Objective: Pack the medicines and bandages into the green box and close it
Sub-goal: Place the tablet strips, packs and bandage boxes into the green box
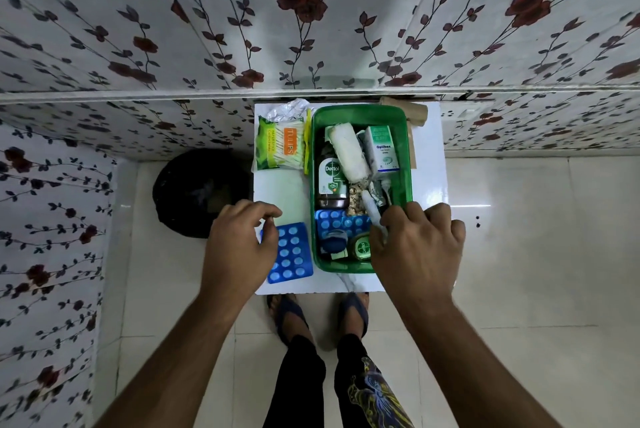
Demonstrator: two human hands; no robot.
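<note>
The green box (401,122) stands open on a small white table (287,188). Inside lie a Dettol bottle (331,174), a white bandage roll (348,152), an Optibex carton (381,150), a blue pill strip (337,221), a small green jar (361,247) and tubes. My right hand (420,247) is over the box's near right corner, fingers closed on a white tube (374,214). My left hand (239,244) rests on a second blue pill strip (289,254) lying on the table left of the box. A pack of cotton swabs (280,143) lies at the far left.
A brown paper roll (412,112) sits behind the box by the floral wall. A black bin (201,188) stands on the floor left of the table. My feet in sandals are under the table's near edge.
</note>
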